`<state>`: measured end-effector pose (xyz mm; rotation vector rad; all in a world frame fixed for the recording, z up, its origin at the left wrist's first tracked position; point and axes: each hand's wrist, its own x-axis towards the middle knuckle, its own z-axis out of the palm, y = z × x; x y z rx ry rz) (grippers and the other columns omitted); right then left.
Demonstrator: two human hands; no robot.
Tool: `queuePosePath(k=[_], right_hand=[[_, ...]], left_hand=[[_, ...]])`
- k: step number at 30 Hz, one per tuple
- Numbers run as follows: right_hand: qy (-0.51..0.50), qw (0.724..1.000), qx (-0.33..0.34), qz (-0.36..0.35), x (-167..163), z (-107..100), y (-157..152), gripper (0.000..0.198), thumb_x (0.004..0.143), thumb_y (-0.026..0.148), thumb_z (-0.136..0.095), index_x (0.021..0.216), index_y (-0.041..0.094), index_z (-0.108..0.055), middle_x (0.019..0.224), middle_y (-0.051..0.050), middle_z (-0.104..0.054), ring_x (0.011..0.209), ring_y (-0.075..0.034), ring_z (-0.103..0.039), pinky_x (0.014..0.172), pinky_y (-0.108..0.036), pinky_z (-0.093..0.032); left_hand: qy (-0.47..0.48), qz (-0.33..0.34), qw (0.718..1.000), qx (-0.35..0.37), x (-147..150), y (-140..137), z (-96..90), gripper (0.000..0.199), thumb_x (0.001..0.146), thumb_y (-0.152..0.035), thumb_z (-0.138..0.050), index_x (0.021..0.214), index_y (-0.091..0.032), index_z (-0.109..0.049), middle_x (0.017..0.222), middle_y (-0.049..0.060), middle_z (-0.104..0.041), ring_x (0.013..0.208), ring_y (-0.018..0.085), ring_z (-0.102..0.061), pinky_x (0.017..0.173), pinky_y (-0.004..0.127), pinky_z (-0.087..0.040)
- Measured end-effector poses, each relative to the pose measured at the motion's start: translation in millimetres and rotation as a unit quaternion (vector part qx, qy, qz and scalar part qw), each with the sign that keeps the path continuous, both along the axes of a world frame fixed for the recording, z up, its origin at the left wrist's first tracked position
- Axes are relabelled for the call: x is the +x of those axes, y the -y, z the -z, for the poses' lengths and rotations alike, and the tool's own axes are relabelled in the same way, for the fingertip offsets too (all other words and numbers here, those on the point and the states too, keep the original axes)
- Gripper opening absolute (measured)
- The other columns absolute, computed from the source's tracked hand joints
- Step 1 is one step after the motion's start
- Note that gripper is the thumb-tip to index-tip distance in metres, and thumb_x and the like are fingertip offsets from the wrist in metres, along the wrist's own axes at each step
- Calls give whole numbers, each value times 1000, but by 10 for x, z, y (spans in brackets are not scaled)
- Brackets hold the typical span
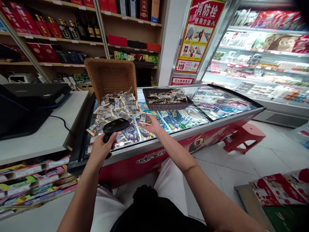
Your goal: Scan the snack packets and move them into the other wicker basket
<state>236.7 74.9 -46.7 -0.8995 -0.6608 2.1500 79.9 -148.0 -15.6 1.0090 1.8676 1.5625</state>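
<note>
My left hand (102,147) is wrapped round the handle of a black barcode scanner (116,125), its head tilted toward the right. In my right hand (154,125) is a small snack packet (145,118) with a label facing up, held over the freezer's glass top. A heap of similar packets (118,108) spills onto the glass from a tan wicker basket (111,75) tipped on its side. To the right, a dark brown woven basket (166,105) holds several more of these packets.
A red chest freezer (135,164) with a glass lid runs across in front of me. At left stands a white counter (72,106) with black equipment. A red stool (248,133) is at the freezer's right, and a patterned box (280,187) lies lower right. Stocked shelves line the back.
</note>
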Motion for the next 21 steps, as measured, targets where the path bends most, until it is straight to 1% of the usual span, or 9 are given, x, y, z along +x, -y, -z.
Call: queuePosePath(k=[2, 4, 7, 8, 9, 10, 12, 15, 21], right_hand=[[40, 999, 26, -22, 37, -25, 11, 32, 81, 16, -81, 102, 23, -57, 91, -1, -67, 88, -19, -70, 81, -39, -66], [134, 983, 115, -50, 99, -59, -21, 47, 72, 7, -84, 108, 22, -59, 97, -2, -67, 90, -20, -70, 80, -36, -64], [293, 907, 295, -66, 195, -133, -147, 53, 62, 10, -92, 106, 21, -64, 101, -4, -69, 90, -20, -67, 74, -30, -59], [321, 884, 336, -57, 215, -155, -198, 50, 61, 13, -94, 101, 20, -65, 97, -3, -69, 87, -19, -66, 70, -29, -56], [329, 872, 359, -42, 226, -171, -246, 47, 61, 18, -96, 96, 20, -66, 92, -2, -69, 82, -18, -64, 66, -27, -53], [321, 874, 365, -22, 227, -178, -286, 43, 62, 22, -97, 92, 20, -66, 85, -1, -68, 77, -16, -62, 62, -25, -50], [271, 899, 344, 21, 211, -164, -331, 37, 68, 30, -96, 88, 19, -67, 72, 2, -64, 65, -13, -56, 54, -22, -43], [186, 930, 310, 73, 184, -87, -313, 34, 75, 40, -92, 87, 19, -69, 63, 6, -55, 52, -8, -46, 45, -21, -33], [131, 942, 288, 114, 251, -10, -187, 44, 68, 49, -95, 82, 21, -65, 60, 10, -48, 46, -6, -41, 42, -23, -29]], left_hand=[[0, 5, 1000, 0, 12, -1, -6, 59, 66, -75, -83, 72, -20, -62, 62, 0, -63, 51, 11, -52, 48, 24, -41], [-8, 11, 1000, -5, 3, -15, -29, 57, 66, -74, -82, 71, -21, -61, 61, 0, -62, 50, 11, -50, 48, 25, -40], [-32, 4, 999, -16, -63, -66, -99, 54, 66, -72, -80, 72, -21, -61, 62, -1, -62, 51, 12, -50, 48, 25, -41], [-40, -6, 999, -16, -93, -88, -128, 53, 67, -71, -80, 73, -21, -62, 62, -1, -62, 52, 12, -51, 49, 25, -41], [-47, -19, 999, -14, -122, -108, -158, 52, 67, -70, -79, 74, -21, -62, 64, 0, -62, 52, 13, -52, 49, 25, -42], [-51, -32, 998, -9, -145, -121, -186, 51, 67, -70, -78, 74, -21, -63, 64, 0, -63, 53, 13, -53, 50, 26, -43], [-54, -49, 997, 1, -151, -118, -226, 50, 68, -70, -77, 74, -22, -63, 65, 0, -63, 54, 14, -54, 51, 27, -44], [-57, -30, 998, -6, -36, -27, -218, 49, 69, -69, -77, 72, -22, -62, 61, -1, -61, 53, 15, -52, 51, 28, -43], [-79, 28, 995, -52, 319, 181, 26, 54, 74, -75, -71, 70, -22, -63, 55, 0, -59, 53, 16, -53, 54, 30, -41]])
